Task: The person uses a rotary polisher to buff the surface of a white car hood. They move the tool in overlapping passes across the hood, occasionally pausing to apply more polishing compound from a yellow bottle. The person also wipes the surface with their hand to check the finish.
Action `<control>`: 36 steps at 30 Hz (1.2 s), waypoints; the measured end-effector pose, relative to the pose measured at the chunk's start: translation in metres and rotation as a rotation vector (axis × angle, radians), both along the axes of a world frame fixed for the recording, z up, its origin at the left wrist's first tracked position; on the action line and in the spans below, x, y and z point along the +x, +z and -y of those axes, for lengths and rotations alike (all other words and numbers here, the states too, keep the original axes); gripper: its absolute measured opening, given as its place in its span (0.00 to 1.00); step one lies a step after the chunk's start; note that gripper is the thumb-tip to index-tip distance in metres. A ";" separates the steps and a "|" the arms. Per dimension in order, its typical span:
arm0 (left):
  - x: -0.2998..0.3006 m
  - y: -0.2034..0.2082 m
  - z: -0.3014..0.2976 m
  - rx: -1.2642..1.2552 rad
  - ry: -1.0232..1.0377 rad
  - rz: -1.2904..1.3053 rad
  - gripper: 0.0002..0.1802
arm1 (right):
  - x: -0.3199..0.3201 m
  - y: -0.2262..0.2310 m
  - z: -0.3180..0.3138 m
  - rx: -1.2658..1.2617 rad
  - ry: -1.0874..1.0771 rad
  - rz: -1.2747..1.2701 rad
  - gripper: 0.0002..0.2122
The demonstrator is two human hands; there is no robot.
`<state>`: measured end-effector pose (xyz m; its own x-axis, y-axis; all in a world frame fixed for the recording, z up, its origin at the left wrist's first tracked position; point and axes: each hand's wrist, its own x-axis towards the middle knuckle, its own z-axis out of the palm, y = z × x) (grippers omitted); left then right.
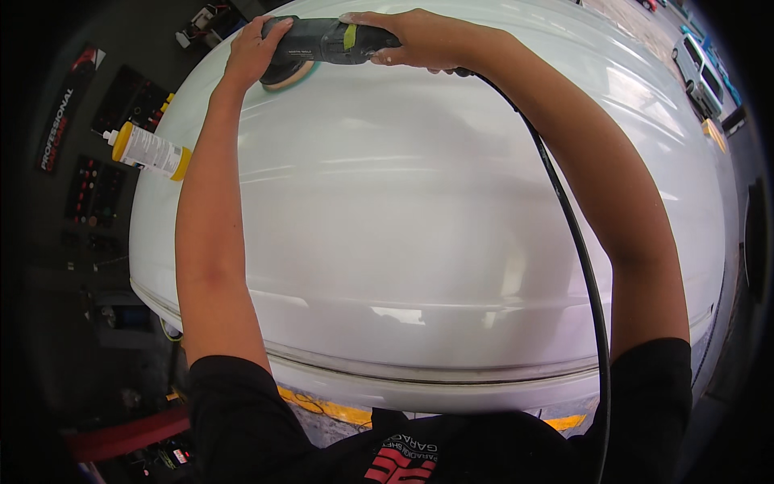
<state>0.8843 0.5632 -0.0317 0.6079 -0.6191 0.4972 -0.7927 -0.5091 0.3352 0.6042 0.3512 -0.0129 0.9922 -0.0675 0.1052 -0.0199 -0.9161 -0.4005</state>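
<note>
Both my arms stretch far forward over a glossy white vehicle panel [387, 210], holding a dark grey power polisher [322, 40]. My left hand [254, 52] grips the polisher's head end, thumb over its top. Wrapped round the rear of the body, near a yellow-green strip, is my right hand [423, 40]. Under the head, a round pad [292, 78] with a pale and green edge rests on the panel; its far side is hidden. A black power cord [568, 202] runs from the polisher's rear down beside my right arm.
Left of my left forearm stands a white bottle [151, 151] with yellow cap and base. Dark wall racks [97, 189] with small items lie beyond it. A parked vehicle [697, 73] shows outside at upper right. A yellow floor line [330, 409] passes below the panel's near edge.
</note>
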 end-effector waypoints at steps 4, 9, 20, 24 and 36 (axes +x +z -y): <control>-0.028 -0.001 0.038 0.008 0.002 0.036 0.42 | -0.040 0.009 0.020 -0.003 -0.061 -0.028 0.33; -0.074 -0.006 0.086 -0.034 -0.058 0.084 0.41 | -0.092 0.015 0.048 -0.024 -0.145 -0.053 0.33; -0.193 0.011 0.198 0.051 -0.214 0.086 0.39 | -0.209 0.027 0.104 -0.045 -0.390 -0.126 0.36; -0.216 0.026 0.225 0.183 -0.252 0.010 0.45 | -0.244 0.063 0.119 0.103 -0.347 -0.215 0.38; -0.202 0.030 0.197 0.197 -0.233 0.018 0.43 | -0.228 0.056 0.120 0.021 -0.300 -0.229 0.38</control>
<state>0.6825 0.3657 -0.0017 0.4301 -0.8267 0.3626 -0.9008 -0.3665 0.2329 0.3759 0.2316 0.0431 0.9257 -0.3585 -0.1211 -0.3771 -0.8476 -0.3733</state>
